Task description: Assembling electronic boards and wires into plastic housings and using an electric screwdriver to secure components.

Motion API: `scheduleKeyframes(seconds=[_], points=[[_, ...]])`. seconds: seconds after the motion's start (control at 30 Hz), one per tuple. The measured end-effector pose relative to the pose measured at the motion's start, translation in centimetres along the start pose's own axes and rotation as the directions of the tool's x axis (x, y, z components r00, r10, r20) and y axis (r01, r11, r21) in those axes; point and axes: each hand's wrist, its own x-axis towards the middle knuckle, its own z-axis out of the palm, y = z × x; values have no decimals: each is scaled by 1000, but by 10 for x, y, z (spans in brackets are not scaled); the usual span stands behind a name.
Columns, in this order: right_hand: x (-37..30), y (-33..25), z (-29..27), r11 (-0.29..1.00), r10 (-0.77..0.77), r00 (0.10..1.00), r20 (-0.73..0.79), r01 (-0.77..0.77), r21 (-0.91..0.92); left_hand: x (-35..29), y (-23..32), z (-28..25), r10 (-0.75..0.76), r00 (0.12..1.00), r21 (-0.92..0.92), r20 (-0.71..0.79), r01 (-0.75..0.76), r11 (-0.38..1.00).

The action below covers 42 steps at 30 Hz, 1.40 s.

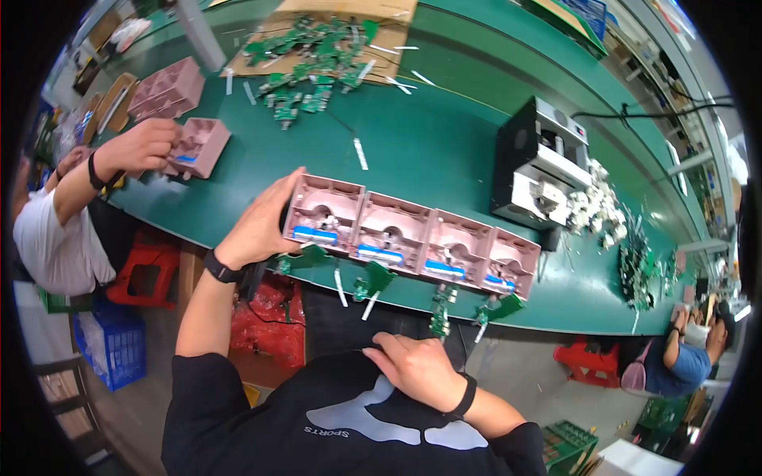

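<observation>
A row of several pink plastic housings [397, 214] stands at the table's front edge, open sides up. Inside each lies a blue cylindrical part [381, 254] along the near wall. Wrapped around the row's left end, my left hand [262, 218] grips the leftmost housing, fingertips at its far corner. My right hand [421, 366] is held in front of my chest, away from the housings. Its thumb and forefinger are slightly apart with nothing visible between them; the other fingers are partly hidden. Green circuit boards [373, 281] with white strips hang along the housings' near side.
A pile of green circuit boards [313, 55] covers cardboard at the back. Right of the housings stands a black-and-silver machine [544, 163], beside white connectors [595, 208] and dark wires [635, 262]. At left, a co-worker's hand [151, 144] works over another pink housing [208, 143].
</observation>
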Motion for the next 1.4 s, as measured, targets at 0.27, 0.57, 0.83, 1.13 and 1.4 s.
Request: scheduleKeyframes(seconds=[0.27, 0.57, 0.83, 1.13, 1.4], points=[[-44, 73, -106, 921, 389, 764, -514, -311, 235, -7, 8, -6, -23, 1000, 276, -1, 23, 961], [-45, 288, -202, 815, 228, 440, -869, -574, -77, -12, 31, -27, -191, 967, 498, 168, 84, 863], [-82, 393, -258, 469, 432, 177, -884, -882, 52, -47, 95, -41, -22, 993, 446, -115, 71, 892], [-75, 433, -308, 368, 633, 313, -708, -926, -80, -39, 168, 23, 34, 999, 34, 15, -35, 999], [-75, 364, -255, 430, 651, 519, -553, -854, -294, -42, 183, 52, -45, 991, -176, 127, 68, 982]])
